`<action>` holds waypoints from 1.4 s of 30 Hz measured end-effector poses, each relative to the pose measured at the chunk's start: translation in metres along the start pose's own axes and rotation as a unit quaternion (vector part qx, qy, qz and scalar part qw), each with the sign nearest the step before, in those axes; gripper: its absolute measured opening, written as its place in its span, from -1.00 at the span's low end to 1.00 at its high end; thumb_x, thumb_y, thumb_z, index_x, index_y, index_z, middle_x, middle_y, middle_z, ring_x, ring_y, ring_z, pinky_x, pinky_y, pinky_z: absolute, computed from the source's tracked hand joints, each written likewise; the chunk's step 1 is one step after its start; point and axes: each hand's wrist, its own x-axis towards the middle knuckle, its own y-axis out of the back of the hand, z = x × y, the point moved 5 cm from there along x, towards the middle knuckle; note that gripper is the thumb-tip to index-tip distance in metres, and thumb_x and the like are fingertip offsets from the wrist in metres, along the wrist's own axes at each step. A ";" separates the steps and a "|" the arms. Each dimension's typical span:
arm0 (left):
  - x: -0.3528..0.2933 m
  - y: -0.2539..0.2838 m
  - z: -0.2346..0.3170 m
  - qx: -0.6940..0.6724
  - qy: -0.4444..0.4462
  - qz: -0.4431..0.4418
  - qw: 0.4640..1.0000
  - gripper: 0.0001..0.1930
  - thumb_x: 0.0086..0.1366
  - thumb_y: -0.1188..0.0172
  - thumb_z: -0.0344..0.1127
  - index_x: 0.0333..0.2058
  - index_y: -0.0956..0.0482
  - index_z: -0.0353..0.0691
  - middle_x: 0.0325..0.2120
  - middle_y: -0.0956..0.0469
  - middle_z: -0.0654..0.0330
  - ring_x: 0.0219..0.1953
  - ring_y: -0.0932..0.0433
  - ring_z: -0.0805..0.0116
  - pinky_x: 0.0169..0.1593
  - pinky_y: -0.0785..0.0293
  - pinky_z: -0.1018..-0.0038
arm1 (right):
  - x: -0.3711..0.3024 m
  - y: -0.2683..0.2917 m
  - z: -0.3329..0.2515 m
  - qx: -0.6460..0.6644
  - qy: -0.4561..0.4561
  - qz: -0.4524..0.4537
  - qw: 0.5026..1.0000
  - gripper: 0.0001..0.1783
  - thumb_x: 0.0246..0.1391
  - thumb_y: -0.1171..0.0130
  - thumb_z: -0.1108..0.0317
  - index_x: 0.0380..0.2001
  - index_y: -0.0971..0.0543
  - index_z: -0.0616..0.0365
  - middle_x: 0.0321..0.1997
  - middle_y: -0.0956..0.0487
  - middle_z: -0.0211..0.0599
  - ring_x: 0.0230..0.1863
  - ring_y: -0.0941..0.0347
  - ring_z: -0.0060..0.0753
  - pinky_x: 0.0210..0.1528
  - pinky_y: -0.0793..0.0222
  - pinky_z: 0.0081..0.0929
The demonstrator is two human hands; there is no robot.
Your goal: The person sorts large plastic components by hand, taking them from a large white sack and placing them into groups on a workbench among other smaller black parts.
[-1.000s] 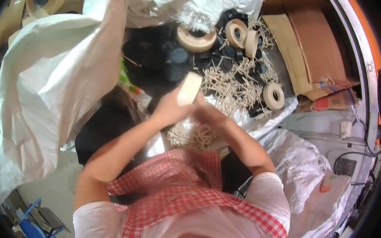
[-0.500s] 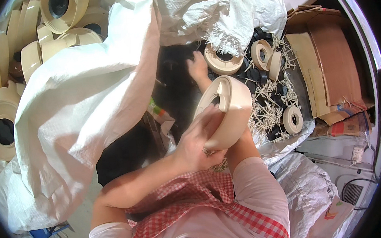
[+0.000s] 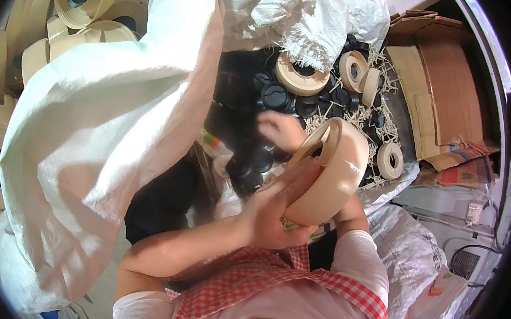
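Observation:
My left hand (image 3: 282,208) is wrapped round a wide cream plastic ring (image 3: 334,183), held tilted in front of my apron. The ring's hollow opens toward the upper left. Part of my right forearm is hidden behind it. My right hand (image 3: 280,129) is just beyond the ring's upper left, over a heap of black round caps (image 3: 275,96). Motion smears its fingers, so whether it holds anything is unclear. Another wide cream ring (image 3: 302,84) lies on the caps, partly under a frayed white sack edge.
A white woven sack (image 3: 105,128) bulges at left, with more cream rings (image 3: 93,37) behind it. Smaller cream rings (image 3: 390,161) and scattered thin cream sticks (image 3: 353,117) lie at right. Beyond them stands an open cardboard box (image 3: 449,86). A cable (image 3: 472,245) hangs at lower right.
My right hand has drawn back from the far caps toward me, uncovering several black caps. My left hand has moved the cream ring slightly right and nearer to me.

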 end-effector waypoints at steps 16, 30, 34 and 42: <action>0.015 0.027 0.002 0.118 -0.123 0.092 0.981 -0.30 -0.19 -0.29 -0.37 0.01 -0.34 -0.52 0.04 -0.31 -0.24 0.13 -0.28 -0.19 0.19 -0.22 0.12 | 0.178 -0.044 0.031 -0.008 -0.088 0.092 0.992 -0.73 -0.07 -0.18 0.11 -0.45 -0.66 0.06 -0.34 -0.58 -0.08 -0.23 -0.48 0.02 -0.09 -0.33 -0.07; 0.027 0.011 -0.003 0.170 -0.142 -0.003 0.975 -0.24 -0.21 -0.26 -0.40 0.06 -0.29 -0.52 0.05 -0.29 -0.27 0.09 -0.33 -0.23 0.15 -0.27 0.13 | 0.177 -0.107 -0.014 -0.334 -0.057 0.072 0.938 -0.73 0.02 0.04 0.25 -0.35 -0.66 -0.07 -0.22 -0.61 -0.40 -0.09 -0.39 -0.33 0.02 -0.03 -0.16; 0.029 0.017 0.007 0.167 -0.159 0.028 0.973 -0.26 -0.21 -0.25 -0.41 0.06 -0.31 -0.51 0.01 -0.32 -0.29 0.08 -0.33 -0.23 0.11 -0.30 0.09 | 0.163 -0.085 -0.019 -0.276 0.008 0.123 0.953 -0.81 -0.02 -0.04 0.27 -0.48 -0.66 -0.05 -0.31 -0.61 -0.41 -0.11 -0.41 -0.37 0.05 -0.04 -0.17; 0.020 -0.012 0.015 0.122 -0.283 0.003 0.951 -0.34 0.04 -0.20 -0.18 0.07 -0.31 -0.47 0.06 -0.29 -0.27 0.09 -0.31 -0.31 0.11 -0.26 -0.01 | 0.110 -0.020 -0.032 0.258 0.067 0.452 0.851 -0.84 0.05 -0.06 0.32 -0.49 -0.50 0.16 -0.40 -0.55 -0.31 -0.35 -0.44 -0.34 -0.23 -0.30 -0.40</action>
